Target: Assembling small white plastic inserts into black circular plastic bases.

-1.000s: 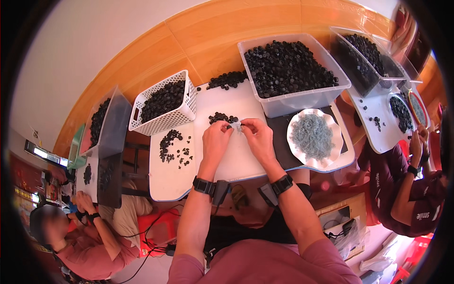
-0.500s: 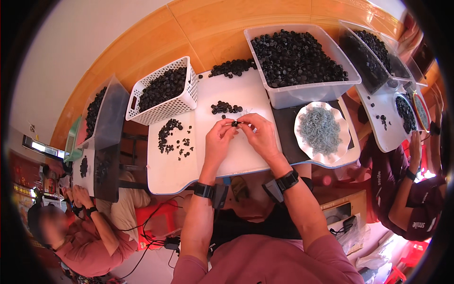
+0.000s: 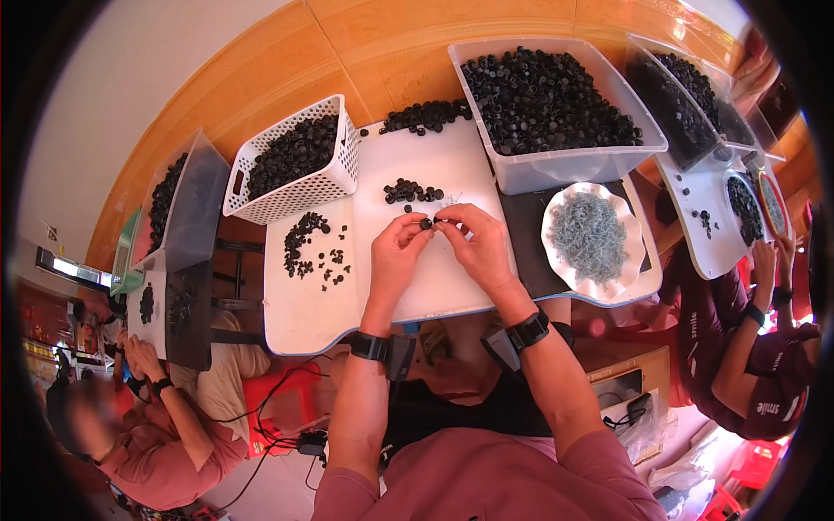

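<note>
Over the white table point(image 3: 434, 282), my left hand point(image 3: 398, 252) pinches a small round black plastic cap point(image 3: 426, 223). Close beside it, my right hand point(image 3: 479, 247) is closed at the fingertips on a smaller dark piece point(image 3: 439, 220), too tiny to make out. A small gap shows between the two pieces. Just beyond my fingers lies a cluster of black caps point(image 3: 415, 191), with a few thin metal pieces point(image 3: 449, 200) next to it. Smaller black parts point(image 3: 304, 243) are scattered on the table to the left of my left hand.
A white perforated basket point(image 3: 300, 178) and a large clear bin point(image 3: 573, 163), both full of black parts, stand at the back. A scalloped white dish point(image 3: 638, 256) of metal springs or pins sits right, on a black mat point(image 3: 524, 239). Co-workers sit at tables on both sides.
My hands have drawn slightly apart, so the black cap and the smaller dark piece now show separately. The whole view has shifted slightly.
</note>
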Demonstrator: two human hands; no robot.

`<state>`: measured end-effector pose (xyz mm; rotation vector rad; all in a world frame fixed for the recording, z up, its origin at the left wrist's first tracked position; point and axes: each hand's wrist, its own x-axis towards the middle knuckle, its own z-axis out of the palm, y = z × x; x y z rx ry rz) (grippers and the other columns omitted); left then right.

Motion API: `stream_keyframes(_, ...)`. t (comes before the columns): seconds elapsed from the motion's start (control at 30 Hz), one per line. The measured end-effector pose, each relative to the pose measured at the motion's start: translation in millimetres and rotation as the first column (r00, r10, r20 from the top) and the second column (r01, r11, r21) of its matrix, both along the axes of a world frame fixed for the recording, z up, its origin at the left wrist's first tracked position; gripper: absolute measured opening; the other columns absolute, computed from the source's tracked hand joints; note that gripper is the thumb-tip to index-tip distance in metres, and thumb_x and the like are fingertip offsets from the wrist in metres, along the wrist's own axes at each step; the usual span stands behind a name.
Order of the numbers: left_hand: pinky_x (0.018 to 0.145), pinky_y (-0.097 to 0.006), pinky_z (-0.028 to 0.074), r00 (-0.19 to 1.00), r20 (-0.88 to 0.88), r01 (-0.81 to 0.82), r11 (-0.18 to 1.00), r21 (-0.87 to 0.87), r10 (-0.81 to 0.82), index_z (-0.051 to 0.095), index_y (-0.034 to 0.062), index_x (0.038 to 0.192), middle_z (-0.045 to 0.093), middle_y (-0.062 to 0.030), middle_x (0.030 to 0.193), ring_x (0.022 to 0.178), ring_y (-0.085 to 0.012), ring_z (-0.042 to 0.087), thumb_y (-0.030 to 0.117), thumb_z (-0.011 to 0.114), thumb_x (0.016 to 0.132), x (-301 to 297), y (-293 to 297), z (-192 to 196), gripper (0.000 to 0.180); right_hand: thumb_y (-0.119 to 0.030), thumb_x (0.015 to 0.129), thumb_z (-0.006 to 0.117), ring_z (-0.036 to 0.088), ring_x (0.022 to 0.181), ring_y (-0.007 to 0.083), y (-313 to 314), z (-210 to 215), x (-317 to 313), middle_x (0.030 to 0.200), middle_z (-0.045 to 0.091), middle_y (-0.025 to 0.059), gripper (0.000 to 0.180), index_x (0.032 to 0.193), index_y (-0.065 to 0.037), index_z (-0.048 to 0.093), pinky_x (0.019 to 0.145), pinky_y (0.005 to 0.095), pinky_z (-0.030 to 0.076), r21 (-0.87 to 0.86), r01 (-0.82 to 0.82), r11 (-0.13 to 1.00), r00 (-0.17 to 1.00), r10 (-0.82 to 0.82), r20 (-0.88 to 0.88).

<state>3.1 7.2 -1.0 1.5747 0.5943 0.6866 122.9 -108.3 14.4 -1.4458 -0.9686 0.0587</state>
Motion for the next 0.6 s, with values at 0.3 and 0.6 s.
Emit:
stream_keyframes(0.3,0.080,-0.023,0.053,0.999,-0.028,0.025,1.000,0.015,-0.025,0.067,-0.0027,0.122,0.077,-0.0067,0.101,0.091,-0.0079,0.069,0.002,0.071,0.096,-0.7,-1.1,1.9,0.026,0.001,0.086,0.072,0.072,0.079,0.0261,1.7,-2.7,-0.1,0.093,0.073,0.0122,0.014,0.100,-0.002,0.073,0.064,0.0331,0.057,-0.041,-0.034,0.999,0.999,0.035,0.021)
stream_keyframes(0.6,0.082,-0.022,0.052,0.997,-0.065,0.041,0.995,0.089,-0.035,0.066,-0.0021,0.123,0.075,-0.0052,0.103,0.093,-0.0080,0.067,0.000,0.070,0.095,-1.3,-2.3,1.6,0.028,0.001,0.085,0.072,0.071,0.079,0.0307,3.3,-3.0,-1.7,0.091,0.072,0.0128,0.013,0.097,-0.002,0.073,0.067,0.0363,0.057,-0.039,-0.013,0.999,0.997,0.016,0.077)
